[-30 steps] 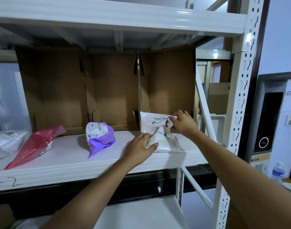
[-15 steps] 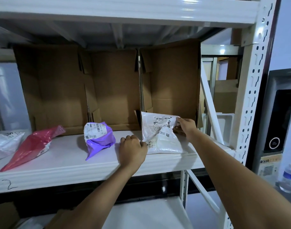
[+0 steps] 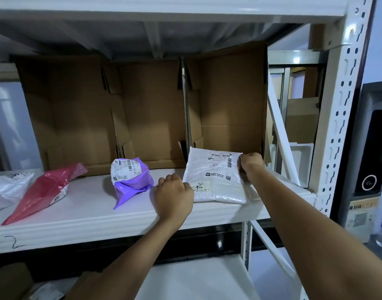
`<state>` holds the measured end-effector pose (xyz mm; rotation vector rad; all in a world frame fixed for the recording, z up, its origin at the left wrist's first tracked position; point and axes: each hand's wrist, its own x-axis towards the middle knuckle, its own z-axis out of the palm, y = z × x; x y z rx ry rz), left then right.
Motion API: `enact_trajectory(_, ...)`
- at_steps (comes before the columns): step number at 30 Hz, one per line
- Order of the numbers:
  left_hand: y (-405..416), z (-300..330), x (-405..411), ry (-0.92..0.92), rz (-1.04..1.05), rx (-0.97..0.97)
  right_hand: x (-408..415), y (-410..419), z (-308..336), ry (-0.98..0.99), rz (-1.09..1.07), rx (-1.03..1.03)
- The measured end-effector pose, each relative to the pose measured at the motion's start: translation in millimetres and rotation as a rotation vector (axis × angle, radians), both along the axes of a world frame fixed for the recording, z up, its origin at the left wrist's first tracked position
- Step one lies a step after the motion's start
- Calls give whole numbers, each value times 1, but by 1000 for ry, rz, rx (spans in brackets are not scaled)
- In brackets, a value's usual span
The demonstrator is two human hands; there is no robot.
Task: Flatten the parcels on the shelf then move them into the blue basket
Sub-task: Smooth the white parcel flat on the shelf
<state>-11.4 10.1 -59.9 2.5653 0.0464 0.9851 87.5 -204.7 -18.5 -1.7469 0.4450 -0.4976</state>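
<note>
We are flattening the white parcel (image 3: 216,178) at the right end of the shelf (image 3: 94,213): our left hand (image 3: 173,197) is pinching its near-left corner, our right hand (image 3: 250,165) its far-right edge. We should be pulling evenly outward, then pressing it smooth.

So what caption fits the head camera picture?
Two hands stretch a white parcel flat on the shelf beside crumpled purple and red parcels.
</note>
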Motion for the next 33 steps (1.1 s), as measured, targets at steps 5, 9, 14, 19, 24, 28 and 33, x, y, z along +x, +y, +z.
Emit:
enact_trajectory(5, -1, 2, 3, 53, 4, -72, -18, 3, 8, 64, 28, -316)
enact_trajectory(9, 2, 5, -5, -112, -3, -231, -34, 7, 12, 89, 46, -581)
enact_trajectory(14, -2, 41, -5, -221, -349, -232, -58, 4, 17, -85, 76, -809)
enact_trajectory(19, -32, 71, 43, 317, -486, 148, -60, 27, 21, 6, 295, -899)
enact_trajectory(24, -39, 34, 55, 422, -576, 375, -62, 52, 0, 73, 435, -1042)
enact_trajectory(28, -38, 15, 53, 301, -572, 410, -63, 53, -18, 28, 449, -1108)
enact_trajectory(33, -37, 7, 54, 359, -479, 478, -71, 50, -24, 25, 459, -1149)
